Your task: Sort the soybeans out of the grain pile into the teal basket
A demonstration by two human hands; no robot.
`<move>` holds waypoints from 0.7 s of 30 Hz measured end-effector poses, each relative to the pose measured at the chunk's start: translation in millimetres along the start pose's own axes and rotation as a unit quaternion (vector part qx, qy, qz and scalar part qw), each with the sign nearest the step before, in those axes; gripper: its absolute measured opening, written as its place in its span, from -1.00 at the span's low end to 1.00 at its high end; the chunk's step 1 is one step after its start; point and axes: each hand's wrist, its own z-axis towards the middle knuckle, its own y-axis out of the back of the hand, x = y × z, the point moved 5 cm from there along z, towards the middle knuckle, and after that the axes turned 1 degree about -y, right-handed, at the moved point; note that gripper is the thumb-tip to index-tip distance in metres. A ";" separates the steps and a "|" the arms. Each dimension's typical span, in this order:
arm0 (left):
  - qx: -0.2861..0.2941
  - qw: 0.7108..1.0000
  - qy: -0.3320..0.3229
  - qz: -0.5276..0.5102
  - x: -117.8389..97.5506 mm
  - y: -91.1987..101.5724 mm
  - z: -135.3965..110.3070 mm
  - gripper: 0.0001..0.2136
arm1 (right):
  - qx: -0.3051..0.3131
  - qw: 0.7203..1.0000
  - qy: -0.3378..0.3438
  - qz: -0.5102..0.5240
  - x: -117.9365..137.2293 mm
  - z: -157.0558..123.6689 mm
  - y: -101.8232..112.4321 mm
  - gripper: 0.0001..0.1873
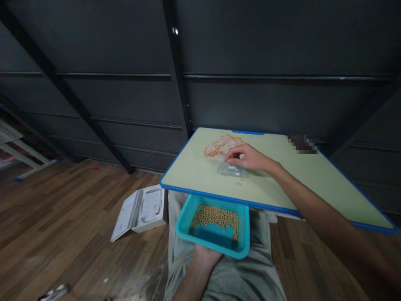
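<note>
My right hand (247, 158) reaches over the pale green table (313, 184) and pinches the top of a clear plastic protractor (232, 169) that lies flat on it. Just beyond my fingers is a pile of mixed yellow beans and pale grains (221, 145). A few loose beans lie beside the protractor. My left hand (205, 253) holds a turquoise tray (241, 246) from beneath, below the table's near blue edge above my lap; its fingers are hidden under the tray. The tray holds several yellow beans (216, 218).
An open white box (142, 209) lies on the wooden floor left of my legs. A dark panelled wall with slanted beams stands behind the table. A small silvery object (54, 292) lies on the floor at bottom left.
</note>
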 end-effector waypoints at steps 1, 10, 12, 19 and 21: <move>-0.002 1.000 -0.008 0.000 -0.7 1.0 0.3 -0.56 | 0.007 1.000 0.000 -0.002 -1.9 -0.5 1.6 -0.84; 0.003 1.000 0.017 0.018 6.4 6.4 2.3 -0.65 | 0.062 0.997 -0.012 0.047 -8.0 -2.0 -7.4 -0.81; 0.004 0.999 0.030 0.036 9.7 12.1 2.6 -0.68 | 0.072 0.995 -0.018 0.063 -8.1 -2.4 -10.3 -0.81; 0.070 0.995 0.040 0.052 14.0 14.4 4.0 -0.65 | 0.139 0.981 -0.082 0.107 -2.6 -6.5 -22.1 -0.73; 0.082 0.994 0.043 0.052 14.0 11.5 4.4 -0.64 | 0.168 0.973 -0.097 0.126 0.7 -8.4 -27.3 -0.68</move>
